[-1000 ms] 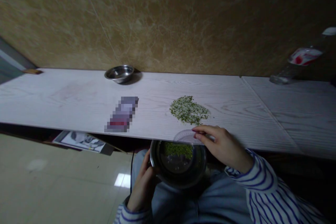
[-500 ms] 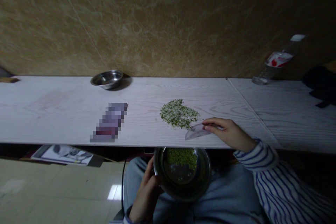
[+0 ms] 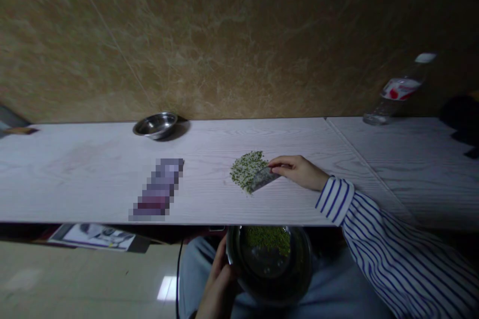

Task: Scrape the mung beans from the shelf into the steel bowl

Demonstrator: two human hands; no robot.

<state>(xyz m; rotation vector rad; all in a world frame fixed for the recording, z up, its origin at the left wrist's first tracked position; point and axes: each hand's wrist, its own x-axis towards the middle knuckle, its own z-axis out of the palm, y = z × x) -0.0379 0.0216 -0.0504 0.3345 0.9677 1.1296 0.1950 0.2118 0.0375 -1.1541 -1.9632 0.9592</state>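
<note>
My right hand (image 3: 301,172) pinches a clear, half-round plastic protractor (image 3: 265,178), its curved side up and its straight edge near the tabletop. The protractor stands against the right side of a flat pile of white grains mixed with green beans (image 3: 245,168), which look like rice and mung beans. Below the table's front edge, my left hand (image 3: 221,281) grips the left rim of a steel bowl (image 3: 270,286) over my lap. Many green beans (image 3: 267,239) lie in the bowl. The fingers under the bowl are partly hidden.
A small steel bowl (image 3: 156,127) sits near the wall. A blurred-out flat object (image 3: 159,189) lies to the left on the white table (image 3: 86,179). A plastic bottle (image 3: 398,89) stands at the back right, beside a dark item (image 3: 458,114). Papers (image 3: 93,236) show in an open drawer below.
My right hand has moved left with the protractor, into the pile's right side. The pile is now narrower on the right. The view has tilted up slightly; my left hand still holds the bowl.
</note>
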